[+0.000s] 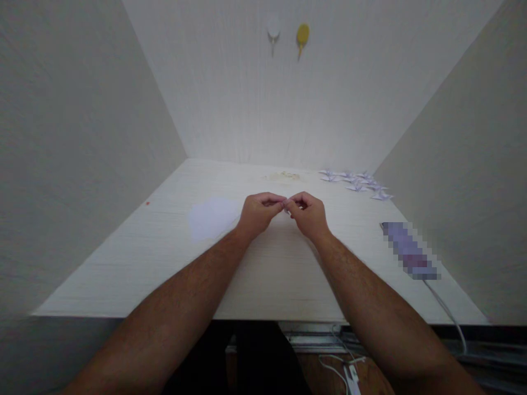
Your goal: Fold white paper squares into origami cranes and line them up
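Observation:
My left hand (259, 214) and my right hand (308, 215) meet above the middle of the table, thumbs and fingertips pinched together. Between them is a small pale piece of folded paper (287, 209), mostly hidden by the fingers, so its shape cannot be made out. A stack of white paper sheets (212, 218) lies on the table just left of my left hand. Several folded paper cranes (357, 187) sit in a group at the back right, beyond my right hand.
A phone-like device (409, 249), blurred out, lies at the right with a cable (447, 310) running over the front edge. Walls enclose the white table (280, 274) on three sides. Yellowish marks (290, 175) show at the back. Two hooks (302, 34) hang on the wall.

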The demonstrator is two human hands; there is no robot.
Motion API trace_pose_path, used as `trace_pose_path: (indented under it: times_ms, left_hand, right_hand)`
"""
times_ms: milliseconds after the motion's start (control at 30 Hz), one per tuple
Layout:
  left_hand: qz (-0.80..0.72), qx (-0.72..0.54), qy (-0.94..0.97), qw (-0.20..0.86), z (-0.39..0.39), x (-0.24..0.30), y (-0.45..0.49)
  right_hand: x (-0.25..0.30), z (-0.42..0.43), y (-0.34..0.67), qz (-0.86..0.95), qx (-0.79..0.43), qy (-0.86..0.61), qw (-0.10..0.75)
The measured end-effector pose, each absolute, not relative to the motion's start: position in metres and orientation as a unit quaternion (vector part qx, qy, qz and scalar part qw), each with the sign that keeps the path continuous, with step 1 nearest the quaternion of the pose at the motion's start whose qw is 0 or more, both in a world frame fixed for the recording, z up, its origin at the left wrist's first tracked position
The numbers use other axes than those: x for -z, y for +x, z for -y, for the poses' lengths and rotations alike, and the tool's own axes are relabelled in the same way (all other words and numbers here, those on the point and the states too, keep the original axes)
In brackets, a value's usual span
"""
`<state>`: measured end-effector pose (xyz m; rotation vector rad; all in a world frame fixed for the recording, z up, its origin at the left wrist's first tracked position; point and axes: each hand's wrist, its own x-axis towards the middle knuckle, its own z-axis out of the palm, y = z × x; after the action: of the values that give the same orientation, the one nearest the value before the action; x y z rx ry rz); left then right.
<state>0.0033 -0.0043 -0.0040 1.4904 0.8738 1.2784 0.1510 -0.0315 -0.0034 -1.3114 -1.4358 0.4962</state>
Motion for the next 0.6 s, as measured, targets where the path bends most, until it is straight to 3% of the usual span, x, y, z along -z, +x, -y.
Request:
trace_pose_path:
  times_ms: [233,600]
  left_hand:
    - [-0.376,-0.521,0.648,0.408,0.0056,0.0058,0.0046]
    - [-0.384,-0.514,0.63,0.437,0.0047,0.0018,0.0018]
  right_hand:
    - [0.0022,0.0321,0.1514,0.594,-0.204,-0.564,0.536]
    - [0.0026,0.0319,0.1526,0.593,-0.234,-0.543,0.546]
